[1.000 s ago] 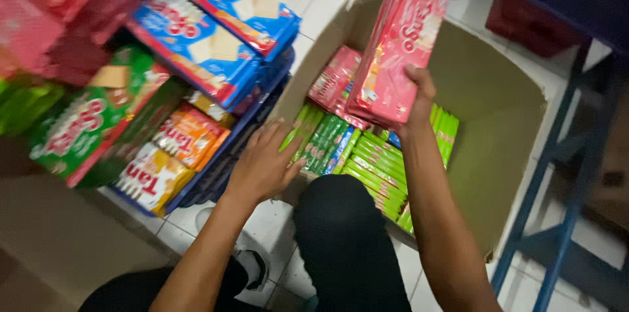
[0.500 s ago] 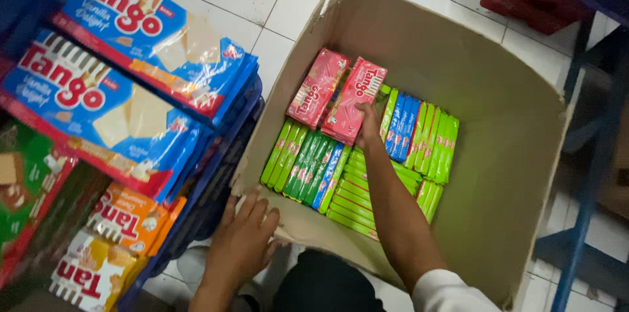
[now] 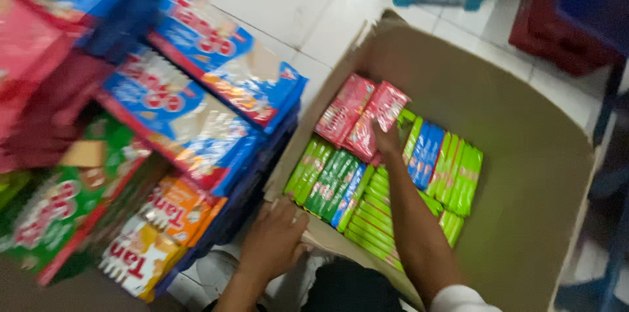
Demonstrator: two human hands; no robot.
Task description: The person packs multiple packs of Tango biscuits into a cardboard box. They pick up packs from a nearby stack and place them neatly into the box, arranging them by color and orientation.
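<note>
R hand setting pink packs into open brown cardboard box (image 3: 524, 174), L hand steadying box edge.

I see my right hand (image 3: 386, 143) reaching deep into the box, fingers closed on the near end of the pink foil snack packs (image 3: 363, 115); they lie flat on the upper-left part of the layer, touching the green packs below. The layer under them is thin light-green, dark-green & blue wafer packs (image 3: 386, 187) stood on edge in tight rows, prob. so more fit. My left hand (image 3: 278, 240) lies palm down w/ fingers spread on the box's near-left flap, gripping nothing, likely to keep the wall from folding in. Left of the box, blue, green & orange wafer bags (image 3: 196, 109) are stacked, slightly blurred. White tile floor (image 3: 282, 4) beyond.
</note>
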